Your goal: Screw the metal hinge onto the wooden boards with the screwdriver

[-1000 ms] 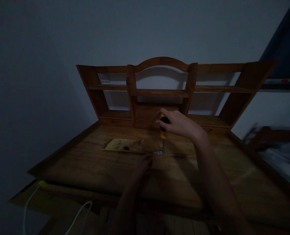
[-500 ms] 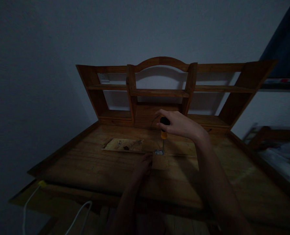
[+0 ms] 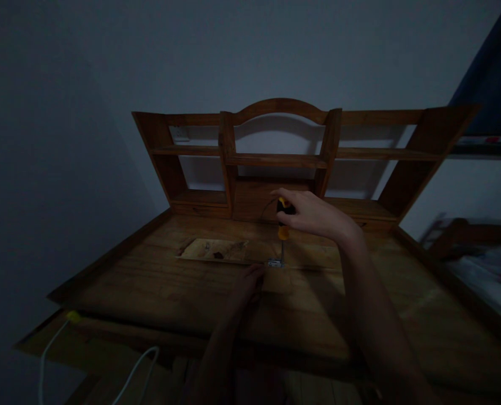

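My right hand (image 3: 307, 211) is closed around the black and yellow handle of a screwdriver (image 3: 283, 232). The screwdriver stands upright, its thin shaft reaching down to the right end of a small metal hinge (image 3: 274, 262). That hinge lies at the far edge of a small, pale wooden block (image 3: 277, 279) on the desk. Low at the block's left side, my left hand (image 3: 247, 283) has its fingers curled against it; shadow hides part of them. Just beyond is a long strip of rough wood (image 3: 212, 249) with a dark knot.
The wooden desk (image 3: 157, 287) has a shelf unit (image 3: 276, 160) along its back, against the wall. A white cable (image 3: 138, 360) hangs by the front left edge, near a yellow piece (image 3: 73, 316). At far right are a dark curtain (image 3: 493, 90) and pale bedding (image 3: 495, 281).
My right hand has shifted its fingers slightly on the screwdriver handle, and the yellow top of the handle now shows. My left hand, the block and the hinge stay nearly in place.
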`<state>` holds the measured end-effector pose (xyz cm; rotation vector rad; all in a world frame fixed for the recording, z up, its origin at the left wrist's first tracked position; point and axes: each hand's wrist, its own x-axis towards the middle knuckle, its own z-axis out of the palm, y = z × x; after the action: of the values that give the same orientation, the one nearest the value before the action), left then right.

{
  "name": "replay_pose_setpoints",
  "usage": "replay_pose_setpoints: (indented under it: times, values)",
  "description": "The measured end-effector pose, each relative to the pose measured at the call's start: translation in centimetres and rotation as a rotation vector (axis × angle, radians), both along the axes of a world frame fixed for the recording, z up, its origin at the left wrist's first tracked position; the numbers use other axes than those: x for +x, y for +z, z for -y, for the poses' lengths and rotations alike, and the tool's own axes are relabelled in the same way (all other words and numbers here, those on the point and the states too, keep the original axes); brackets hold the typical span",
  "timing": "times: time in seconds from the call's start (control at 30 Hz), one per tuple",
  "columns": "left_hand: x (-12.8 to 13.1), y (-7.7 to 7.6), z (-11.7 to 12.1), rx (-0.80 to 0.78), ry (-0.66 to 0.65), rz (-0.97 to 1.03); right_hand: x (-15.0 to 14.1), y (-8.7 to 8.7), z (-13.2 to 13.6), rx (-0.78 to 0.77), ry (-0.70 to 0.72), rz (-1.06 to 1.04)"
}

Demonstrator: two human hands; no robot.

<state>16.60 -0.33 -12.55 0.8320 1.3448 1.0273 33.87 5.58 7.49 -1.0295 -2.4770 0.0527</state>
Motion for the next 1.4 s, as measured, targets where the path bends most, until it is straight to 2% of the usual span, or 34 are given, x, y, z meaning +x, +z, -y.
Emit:
replay_pose_setpoints:
  times: [0.2, 0.37, 0.53, 0.83, 1.0, 1.23, 1.4]
  values:
    - [0.0, 0.1, 0.1, 0.005, 0.039, -0.087, 0.1, -0.1, 0.0, 0.022, 0.019, -0.005]
    - [-0.3, -1.0, -0.6, 0.034, 0.018, -0.070, 0.0, -0.1, 0.0, 0.045, -0.003, -0.012]
    - [-0.4, -1.7, -0.9, 0.023, 0.011, -0.054, 0.0, 0.1, 0.4, 0.027, 0.032, -0.005]
    - [-0.1, -0.5, -0.3, 0.010, -0.009, -0.054, -0.3, -0.1, 0.3, -0.004, -0.029, 0.003]
    - [-0.1, -0.1, 0.0, 0.035, 0.021, -0.057, -0.3, 0.2, 0.4, -0.007, 0.026, 0.029]
    - [-0.2, -0.5, -0.2, 0.033, 0.026, -0.040, -0.4, -0.1, 0.2, 0.015, -0.048, 0.033]
    - [-0.2, -0.9, -0.4, 0.044, 0.022, -0.040, -0.3, 0.1, 0.1, 0.029, -0.036, 0.061]
